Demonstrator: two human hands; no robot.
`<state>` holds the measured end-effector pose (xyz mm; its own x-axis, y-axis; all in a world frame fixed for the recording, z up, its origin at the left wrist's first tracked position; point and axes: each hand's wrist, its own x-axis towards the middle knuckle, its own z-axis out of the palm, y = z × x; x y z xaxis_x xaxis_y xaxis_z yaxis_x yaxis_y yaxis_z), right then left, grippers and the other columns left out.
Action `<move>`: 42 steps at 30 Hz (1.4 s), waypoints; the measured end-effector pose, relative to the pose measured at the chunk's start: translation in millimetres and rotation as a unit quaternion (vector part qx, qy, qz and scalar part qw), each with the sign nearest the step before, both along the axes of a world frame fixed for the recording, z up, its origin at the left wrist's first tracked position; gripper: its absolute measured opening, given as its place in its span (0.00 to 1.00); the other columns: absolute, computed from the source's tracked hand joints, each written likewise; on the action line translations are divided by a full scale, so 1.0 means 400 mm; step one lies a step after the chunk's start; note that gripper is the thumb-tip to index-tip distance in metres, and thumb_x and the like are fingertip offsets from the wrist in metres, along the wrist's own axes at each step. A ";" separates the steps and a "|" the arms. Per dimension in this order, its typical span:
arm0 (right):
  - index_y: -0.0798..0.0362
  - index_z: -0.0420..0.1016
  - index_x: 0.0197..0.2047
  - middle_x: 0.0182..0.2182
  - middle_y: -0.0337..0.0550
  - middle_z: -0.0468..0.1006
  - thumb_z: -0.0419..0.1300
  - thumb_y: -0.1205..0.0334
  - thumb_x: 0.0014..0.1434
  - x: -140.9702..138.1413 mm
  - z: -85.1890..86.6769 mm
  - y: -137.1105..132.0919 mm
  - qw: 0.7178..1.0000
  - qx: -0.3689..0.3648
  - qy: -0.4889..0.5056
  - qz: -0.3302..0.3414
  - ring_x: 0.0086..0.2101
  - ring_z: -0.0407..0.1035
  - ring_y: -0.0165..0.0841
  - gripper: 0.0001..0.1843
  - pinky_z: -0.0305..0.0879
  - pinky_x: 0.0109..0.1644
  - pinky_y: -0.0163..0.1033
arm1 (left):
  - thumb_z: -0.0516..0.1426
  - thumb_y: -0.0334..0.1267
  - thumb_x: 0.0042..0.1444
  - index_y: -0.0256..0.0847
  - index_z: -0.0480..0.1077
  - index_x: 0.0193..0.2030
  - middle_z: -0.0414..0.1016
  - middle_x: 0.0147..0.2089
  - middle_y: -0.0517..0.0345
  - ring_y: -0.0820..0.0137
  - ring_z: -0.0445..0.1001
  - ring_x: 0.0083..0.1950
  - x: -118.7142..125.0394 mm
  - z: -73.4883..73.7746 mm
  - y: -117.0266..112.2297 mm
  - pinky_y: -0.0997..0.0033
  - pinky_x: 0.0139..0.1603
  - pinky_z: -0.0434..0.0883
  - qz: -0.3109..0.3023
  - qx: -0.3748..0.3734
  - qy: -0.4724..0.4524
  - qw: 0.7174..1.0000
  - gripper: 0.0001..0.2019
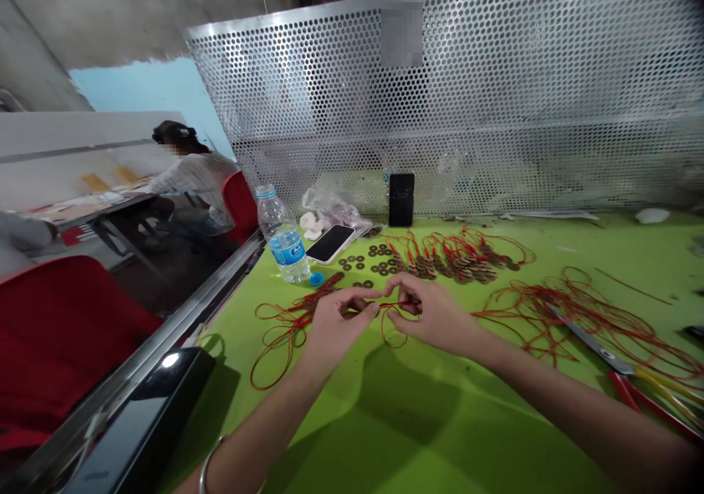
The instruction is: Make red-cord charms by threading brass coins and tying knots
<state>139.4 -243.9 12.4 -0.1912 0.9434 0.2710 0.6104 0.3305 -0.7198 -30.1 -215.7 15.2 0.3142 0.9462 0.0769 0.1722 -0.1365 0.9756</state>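
Observation:
Over the green table (341, 435), my left hand (335, 322) and my right hand (434, 312) nearly meet at the fingertips. A thin red cord (394, 346) runs between them, and a small loop of it hangs below. The left thumb and fingers pinch the cord. My right fingers are curled closed on it as well, partly hiding it. Just beyond the hands lie loose round brown coins (379, 268) with center holes. Finished-looking red-corded coin strings (467, 263) are heaped behind my right hand. More red cords with knotted parts (297, 318) lie left of my left hand.
Scissors (610, 358) with red and yellow handles lie at right by tangled red cord (583, 318). A water bottle (283, 241), blue cap (316, 279) and two phones (331, 244) (401, 199) stand or lie behind. A black box (148, 421) is front left. Perforated metal panel (495, 98) borders the back; a person (198, 179) sits left.

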 end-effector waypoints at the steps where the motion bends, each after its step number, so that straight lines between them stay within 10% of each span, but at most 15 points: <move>1: 0.53 0.67 0.39 0.22 0.33 0.66 0.58 0.66 0.48 0.000 0.001 0.000 1.000 -0.007 0.006 0.001 0.22 0.60 0.25 0.12 0.53 0.25 0.30 | 0.61 0.37 0.44 0.37 0.77 0.36 0.68 0.23 0.60 0.77 0.62 0.24 -0.001 0.000 0.001 0.77 0.25 0.58 0.003 0.001 0.000 1.000 0.11; 22: 0.53 0.79 0.29 0.29 0.41 0.78 0.61 0.56 0.51 0.012 -0.012 0.024 0.968 -0.179 0.160 0.075 0.29 0.69 0.30 0.10 0.62 0.33 0.33 | 0.61 0.38 0.48 0.37 0.70 0.30 0.76 0.34 0.50 0.62 0.74 0.43 -0.001 0.006 -0.013 0.65 0.45 0.69 -0.077 0.013 -0.097 0.992 0.07; 29: 0.54 0.79 0.28 0.25 0.39 0.77 0.58 0.67 0.50 0.003 -0.005 0.016 0.980 -0.162 0.100 0.051 0.25 0.66 0.26 0.07 0.58 0.28 0.31 | 0.56 0.32 0.50 0.37 0.69 0.28 0.71 0.31 0.54 0.70 0.72 0.36 0.000 0.021 -0.034 0.72 0.40 0.69 -0.086 0.106 -0.036 0.990 0.02; 42: 0.54 0.76 0.34 0.27 0.40 0.74 0.60 0.58 0.51 0.014 0.007 0.019 0.986 -0.108 0.115 0.047 0.26 0.64 0.27 0.10 0.60 0.30 0.32 | 0.57 0.34 0.50 0.37 0.70 0.33 0.70 0.32 0.56 0.72 0.70 0.35 -0.003 -0.001 -0.006 0.74 0.37 0.69 -0.067 0.084 -0.007 0.994 0.04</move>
<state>145.1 -236.4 15.2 -0.2382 0.9647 0.1123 0.3967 0.2022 -0.8954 -31.3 -218.2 14.6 0.4347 0.8691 0.2362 0.1285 -0.3194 0.9389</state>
